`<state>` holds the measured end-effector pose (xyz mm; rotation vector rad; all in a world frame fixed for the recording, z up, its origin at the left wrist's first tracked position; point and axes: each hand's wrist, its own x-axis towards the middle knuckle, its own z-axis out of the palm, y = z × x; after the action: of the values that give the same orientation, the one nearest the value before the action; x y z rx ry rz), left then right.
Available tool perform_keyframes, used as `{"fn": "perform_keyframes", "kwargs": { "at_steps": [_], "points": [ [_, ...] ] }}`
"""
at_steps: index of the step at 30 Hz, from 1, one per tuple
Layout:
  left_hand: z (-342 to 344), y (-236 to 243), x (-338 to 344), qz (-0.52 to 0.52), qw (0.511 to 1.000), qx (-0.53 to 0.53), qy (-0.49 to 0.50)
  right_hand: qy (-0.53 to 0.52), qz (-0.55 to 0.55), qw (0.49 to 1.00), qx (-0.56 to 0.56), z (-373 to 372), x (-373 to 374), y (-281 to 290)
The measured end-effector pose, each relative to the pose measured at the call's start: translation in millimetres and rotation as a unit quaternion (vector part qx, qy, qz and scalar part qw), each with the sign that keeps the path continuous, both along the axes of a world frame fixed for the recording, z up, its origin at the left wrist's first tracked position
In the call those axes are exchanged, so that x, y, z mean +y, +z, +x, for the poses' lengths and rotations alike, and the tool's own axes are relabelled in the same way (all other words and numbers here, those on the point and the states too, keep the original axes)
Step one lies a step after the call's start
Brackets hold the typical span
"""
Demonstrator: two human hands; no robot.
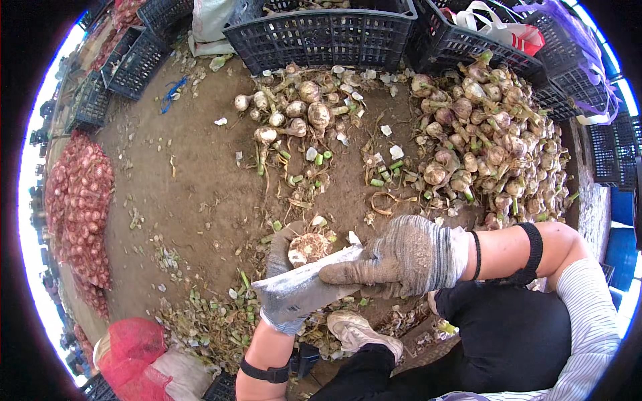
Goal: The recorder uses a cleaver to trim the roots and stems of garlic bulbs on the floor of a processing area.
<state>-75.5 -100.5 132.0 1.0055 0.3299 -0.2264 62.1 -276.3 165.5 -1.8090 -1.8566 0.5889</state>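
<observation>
My left hand, in a grey work glove, is closed around a garlic bulb whose brown, rooty face shows above the blade. In my right hand, gloved in soiled, striped knit, is a knife with a broad grey blade. The blade passes just below the bulb and in front of my left palm, hiding part of those fingers. Whether its edge touches the bulb, I cannot tell. Beyond my hands lies a loose group of garlic bulbs, some with stems. A larger garlic heap rises at the right.
Black plastic crates line the far side. A red mesh sack of garlic lies at the left, with a red and white sack at the lower left. Stem cuttings and peel litter the dirt floor.
</observation>
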Motion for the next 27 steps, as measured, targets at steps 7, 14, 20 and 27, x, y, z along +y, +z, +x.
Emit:
{"fn": "perform_keyframes", "kwargs": {
  "at_steps": [7, 14, 20, 27],
  "points": [
    [-6.4, -3.8, -8.3, 0.502, 0.849, -0.160, -0.045, 0.024, -0.006, 1.000, 0.007, -1.1, -4.1, -4.7],
    [-17.0, 1.0, -15.0, 0.436, 0.875, -0.110, 0.179, -0.082, -0.179, 0.980, -0.033, 31.2, -20.6, -22.8],
    [-14.7, 5.0, -0.6, 0.527, 0.830, -0.125, 0.133, -0.177, -0.162, 0.956, 0.172, 41.8, -56.5, -34.3],
    [-7.7, 4.3, 5.9, 0.537, 0.802, -0.261, 0.018, -0.122, -0.189, 0.905, 0.362, 30.9, -37.3, -11.2]
  ]
}}
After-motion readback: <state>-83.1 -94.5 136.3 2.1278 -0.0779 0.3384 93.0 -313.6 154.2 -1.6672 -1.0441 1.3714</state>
